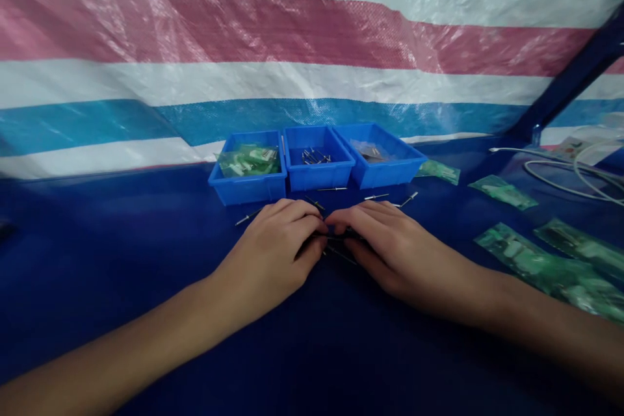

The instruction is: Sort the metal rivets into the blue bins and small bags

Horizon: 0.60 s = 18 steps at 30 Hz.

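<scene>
My left hand (275, 244) and my right hand (392, 240) meet over the blue table, just in front of the bins. The left thumb and fingers are pinched together, and the right fingers curl in from the other side. Between the fingertips shows a thin, dark edge of something too small and shadowed to name. Metal pop rivets lie loose around the hands: one rivet (247, 217) beside the left fingers, another rivet (332, 189) by the middle bin, and a rivet (376, 197) beyond the right fingers. Thin pins also show under the hands.
Three blue bins stand in a row: the left bin (248, 187) holds green packets, the middle bin (320, 177) rivets, the right bin (390, 174) a clear packet. Several green packets (531, 260) lie at right, near a white cable (550, 169). A striped sheet (292, 32) hangs behind.
</scene>
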Motion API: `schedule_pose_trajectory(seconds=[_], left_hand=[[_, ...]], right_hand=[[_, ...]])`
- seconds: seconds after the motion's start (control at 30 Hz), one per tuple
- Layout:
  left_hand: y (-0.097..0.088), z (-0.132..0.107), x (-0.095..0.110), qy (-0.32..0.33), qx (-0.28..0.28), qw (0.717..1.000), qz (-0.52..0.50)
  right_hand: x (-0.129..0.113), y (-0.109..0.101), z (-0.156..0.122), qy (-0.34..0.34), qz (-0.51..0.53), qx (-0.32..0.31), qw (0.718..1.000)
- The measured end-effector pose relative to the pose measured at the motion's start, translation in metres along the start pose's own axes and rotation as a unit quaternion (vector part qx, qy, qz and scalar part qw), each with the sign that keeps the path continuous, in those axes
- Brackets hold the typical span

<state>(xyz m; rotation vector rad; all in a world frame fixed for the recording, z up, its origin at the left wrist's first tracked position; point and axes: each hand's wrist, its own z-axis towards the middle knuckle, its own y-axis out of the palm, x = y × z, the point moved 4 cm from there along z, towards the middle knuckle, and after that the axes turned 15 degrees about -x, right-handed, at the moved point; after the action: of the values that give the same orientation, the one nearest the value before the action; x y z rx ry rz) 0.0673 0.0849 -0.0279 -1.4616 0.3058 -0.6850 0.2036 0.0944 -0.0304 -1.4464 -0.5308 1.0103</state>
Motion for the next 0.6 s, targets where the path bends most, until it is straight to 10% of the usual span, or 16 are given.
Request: schedule_pose_trajectory(seconds=[0.6], left_hand=[[-0.0026, -0.0055, 0.0064, 0.077, 0.022, 0.997, -0.022]], right_hand=[[-0.0044, -0.0037, -0.0027, 0.004, 0.015, 0.026, 1.0]])
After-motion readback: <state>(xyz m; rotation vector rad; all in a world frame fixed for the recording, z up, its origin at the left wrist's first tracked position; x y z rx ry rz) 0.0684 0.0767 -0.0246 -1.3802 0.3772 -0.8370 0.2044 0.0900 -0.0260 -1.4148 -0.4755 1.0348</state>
